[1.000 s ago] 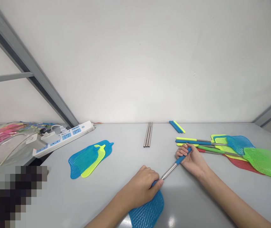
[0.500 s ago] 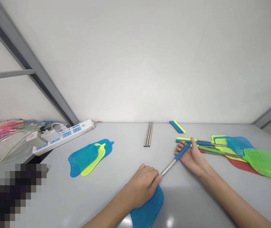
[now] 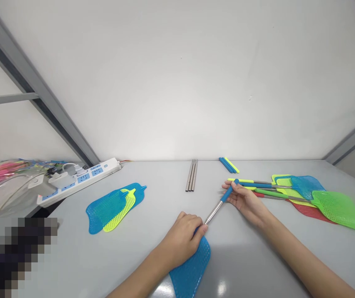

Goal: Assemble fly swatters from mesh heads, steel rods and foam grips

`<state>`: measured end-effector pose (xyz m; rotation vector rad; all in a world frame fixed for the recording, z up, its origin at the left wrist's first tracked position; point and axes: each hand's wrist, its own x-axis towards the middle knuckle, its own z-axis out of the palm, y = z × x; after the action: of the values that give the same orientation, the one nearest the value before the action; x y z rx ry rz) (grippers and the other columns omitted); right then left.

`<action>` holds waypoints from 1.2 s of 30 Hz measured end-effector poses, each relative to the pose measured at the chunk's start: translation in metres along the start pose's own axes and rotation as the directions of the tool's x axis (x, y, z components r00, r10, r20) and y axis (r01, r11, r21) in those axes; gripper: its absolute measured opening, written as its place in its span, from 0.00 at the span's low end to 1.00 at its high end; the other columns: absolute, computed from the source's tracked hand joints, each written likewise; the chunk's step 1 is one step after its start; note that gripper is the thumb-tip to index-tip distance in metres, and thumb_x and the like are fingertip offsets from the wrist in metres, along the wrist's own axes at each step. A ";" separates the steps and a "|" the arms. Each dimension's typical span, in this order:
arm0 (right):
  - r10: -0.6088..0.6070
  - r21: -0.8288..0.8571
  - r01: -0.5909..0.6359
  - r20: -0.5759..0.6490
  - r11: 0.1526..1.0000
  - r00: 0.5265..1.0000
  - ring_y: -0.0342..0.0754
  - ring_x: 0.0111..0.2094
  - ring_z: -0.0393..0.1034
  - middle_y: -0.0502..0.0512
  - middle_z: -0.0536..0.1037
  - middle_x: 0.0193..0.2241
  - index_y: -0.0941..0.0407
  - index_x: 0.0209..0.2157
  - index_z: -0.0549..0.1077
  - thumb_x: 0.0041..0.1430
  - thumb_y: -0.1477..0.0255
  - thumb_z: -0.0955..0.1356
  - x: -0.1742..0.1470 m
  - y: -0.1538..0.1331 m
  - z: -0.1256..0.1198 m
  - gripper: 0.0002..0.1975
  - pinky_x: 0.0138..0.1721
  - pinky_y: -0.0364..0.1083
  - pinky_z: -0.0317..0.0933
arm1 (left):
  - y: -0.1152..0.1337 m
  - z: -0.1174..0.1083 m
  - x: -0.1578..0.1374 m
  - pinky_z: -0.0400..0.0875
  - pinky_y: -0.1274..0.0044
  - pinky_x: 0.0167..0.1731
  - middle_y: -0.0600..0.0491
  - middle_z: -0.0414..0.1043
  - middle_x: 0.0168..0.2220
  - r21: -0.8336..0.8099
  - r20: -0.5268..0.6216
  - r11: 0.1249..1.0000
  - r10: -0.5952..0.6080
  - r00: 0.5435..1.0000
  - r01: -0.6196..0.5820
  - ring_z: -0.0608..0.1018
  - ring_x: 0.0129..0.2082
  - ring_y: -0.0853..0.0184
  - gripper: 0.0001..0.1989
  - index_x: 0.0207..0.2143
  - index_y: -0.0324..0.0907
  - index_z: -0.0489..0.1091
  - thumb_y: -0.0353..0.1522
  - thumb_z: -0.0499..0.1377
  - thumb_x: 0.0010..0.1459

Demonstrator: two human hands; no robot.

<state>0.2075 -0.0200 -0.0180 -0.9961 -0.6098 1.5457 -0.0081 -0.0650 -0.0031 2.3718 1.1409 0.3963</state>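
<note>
A blue fly swatter (image 3: 192, 269) slants up to the right in front of me, its perforated head low and its metal rod ending in a blue grip. My left hand (image 3: 185, 236) is closed over the neck, where head and rod meet. At the other end, my right hand (image 3: 242, 200) pinches the blue grip (image 3: 228, 192) between thumb and fingers. Just beyond that hand lies a pile of fly swatters with green (image 3: 340, 209), blue (image 3: 309, 186), yellow and red (image 3: 310, 212) heads. Part of the pile's handles is hidden behind my right fingers.
Several metal rods (image 3: 191, 176) lie near the wall, with blue and yellow grips (image 3: 228, 165) to their right. Loose blue and yellow swatter heads (image 3: 110, 211) overlap on the left. Behind them are a white power strip (image 3: 80, 180) with plugs and a pink bundle in plastic (image 3: 1, 174).
My right thumb has come down onto the blue grip, and the fingers have closed around it. My left hand stays on the neck. The whole view has shifted slightly.
</note>
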 end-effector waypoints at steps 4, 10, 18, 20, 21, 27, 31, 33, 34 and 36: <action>0.006 -0.011 -0.006 -0.008 1.000 1.000 0.43 0.31 0.66 0.52 0.73 0.31 0.55 0.33 0.71 0.47 0.69 0.67 0.000 -0.001 0.000 0.09 0.31 0.42 0.62 | 0.000 0.001 0.000 0.55 0.76 0.36 0.56 0.64 0.26 -0.003 -0.001 1.000 -0.005 1.000 0.005 0.66 0.30 0.71 0.15 0.25 0.41 0.60 0.35 0.39 0.59; 0.021 -0.025 -0.021 0.006 0.999 1.000 0.42 0.30 0.66 0.51 0.73 0.29 0.55 0.32 0.70 0.47 0.68 0.67 0.000 -0.002 0.001 0.08 0.30 0.41 0.61 | 0.000 0.001 0.001 0.56 0.76 0.36 0.56 0.64 0.26 -0.008 -0.006 1.000 -0.003 1.000 0.003 0.66 0.29 0.71 0.15 0.25 0.41 0.59 0.35 0.40 0.59; 0.003 -0.049 -0.004 -0.016 0.999 1.000 0.43 0.31 0.67 0.52 0.74 0.31 0.56 0.32 0.71 0.46 0.68 0.67 0.000 0.000 0.002 0.10 0.30 0.41 0.61 | 0.003 -0.001 0.001 0.56 0.76 0.35 0.56 0.63 0.24 -0.025 -0.019 1.000 0.000 1.000 -0.001 0.65 0.28 0.71 0.16 0.24 0.41 0.59 0.35 0.39 0.60; 0.000 -0.058 -0.002 -0.027 0.998 1.000 0.43 0.31 0.67 0.53 0.74 0.32 0.56 0.33 0.70 0.47 0.68 0.67 0.000 0.000 0.002 0.10 0.29 0.41 0.61 | 0.003 -0.001 0.000 0.56 0.76 0.35 0.56 0.63 0.24 -0.021 -0.024 1.000 0.003 1.000 -0.004 0.66 0.27 0.71 0.16 0.24 0.41 0.59 0.34 0.39 0.60; -0.002 -0.061 0.001 -0.030 0.998 1.000 0.43 0.31 0.67 0.54 0.74 0.33 0.56 0.34 0.70 0.47 0.68 0.67 0.000 0.001 0.002 0.10 0.29 0.41 0.62 | 0.003 -0.001 0.000 0.56 0.76 0.35 0.56 0.63 0.24 -0.018 -0.027 1.000 0.005 1.000 -0.006 0.66 0.27 0.71 0.16 0.24 0.41 0.59 0.34 0.38 0.60; -0.017 -0.066 0.015 -0.040 0.998 0.999 0.43 0.29 0.68 0.55 0.74 0.35 0.53 0.41 0.67 0.47 0.70 0.67 0.000 0.002 0.001 0.16 0.27 0.42 0.62 | 0.002 -0.001 0.001 0.55 0.76 0.35 0.56 0.63 0.24 0.002 -0.034 1.000 0.011 0.999 -0.011 0.66 0.27 0.72 0.16 0.23 0.41 0.58 0.33 0.39 0.60; -0.048 -0.081 0.045 -0.029 0.996 0.998 0.43 0.29 0.68 0.53 0.74 0.34 0.48 0.46 0.61 0.47 0.70 0.67 -0.001 0.003 0.001 0.22 0.28 0.42 0.62 | 0.002 0.000 0.000 0.55 0.76 0.35 0.57 0.63 0.24 0.020 -0.039 1.000 0.015 0.999 -0.014 0.66 0.27 0.72 0.16 0.23 0.41 0.57 0.34 0.39 0.60; -0.043 -0.082 0.042 -0.014 0.996 0.999 0.43 0.28 0.68 0.53 0.74 0.34 0.48 0.46 0.61 0.47 0.70 0.67 -0.001 0.002 0.001 0.22 0.29 0.42 0.62 | 0.002 0.000 0.000 0.55 0.76 0.35 0.57 0.63 0.24 0.026 -0.041 1.000 0.015 0.999 -0.013 0.66 0.26 0.72 0.16 0.22 0.41 0.57 0.34 0.39 0.60; -0.038 -0.077 0.037 -0.005 0.996 0.999 0.43 0.28 0.69 0.53 0.74 0.34 0.48 0.45 0.61 0.47 0.70 0.67 -0.001 0.002 0.001 0.21 0.29 0.42 0.62 | 0.001 0.000 0.000 0.56 0.76 0.35 0.57 0.63 0.23 0.028 -0.042 1.000 0.015 0.999 -0.013 0.66 0.26 0.72 0.16 0.22 0.40 0.57 0.34 0.39 0.60; -0.028 -0.059 0.028 0.008 0.998 1.000 0.43 0.28 0.69 0.53 0.74 0.34 0.49 0.44 0.62 0.47 0.70 0.67 0.000 0.002 0.000 0.20 0.29 0.42 0.62 | 0.001 0.000 0.000 0.56 0.76 0.35 0.57 0.63 0.24 0.029 -0.042 0.999 0.017 0.999 -0.016 0.65 0.27 0.72 0.15 0.22 0.40 0.57 0.34 0.39 0.59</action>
<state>0.2062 -0.0206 -0.0195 -1.0231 -0.6754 1.5145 -0.0075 -0.0660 -0.0026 2.4093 1.1541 0.4411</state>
